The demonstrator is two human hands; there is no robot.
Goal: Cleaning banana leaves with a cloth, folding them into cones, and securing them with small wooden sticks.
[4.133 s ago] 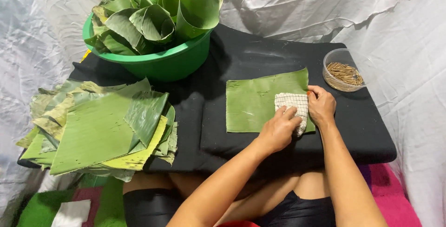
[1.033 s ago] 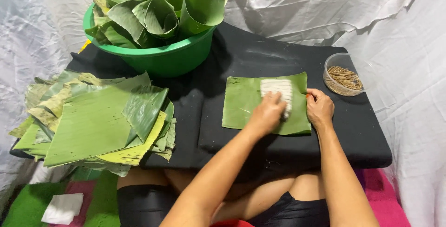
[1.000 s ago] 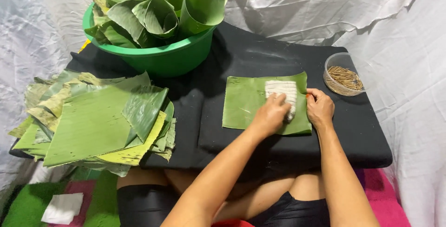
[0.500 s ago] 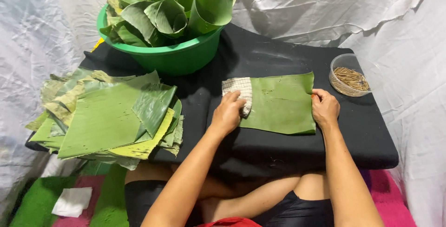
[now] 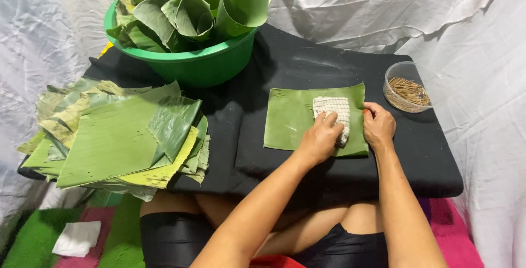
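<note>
One banana leaf sheet point(image 5: 296, 119) lies flat at centre right of the head view, where the left hand point(image 5: 320, 137) presses a folded white checked cloth point(image 5: 333, 115) onto it with fingers curled over the cloth, while the right hand point(image 5: 378, 126) pins the leaf's right edge with fingers bent down; judging by this, wiping of this sheet is under way, with a stack of flat leaves point(image 5: 118, 136) at left and rolled leaves in the green basin point(image 5: 189, 62) at upper centre apart from it. Black cloth covers the low table point(image 5: 329, 73), a clear bowl of thin sticks point(image 5: 408, 88) sits at right, white sheeting point(image 5: 416, 10) hangs behind, and green and pink matting point(image 5: 38, 238) with a white rag point(image 5: 76, 238) shows at lower left
</note>
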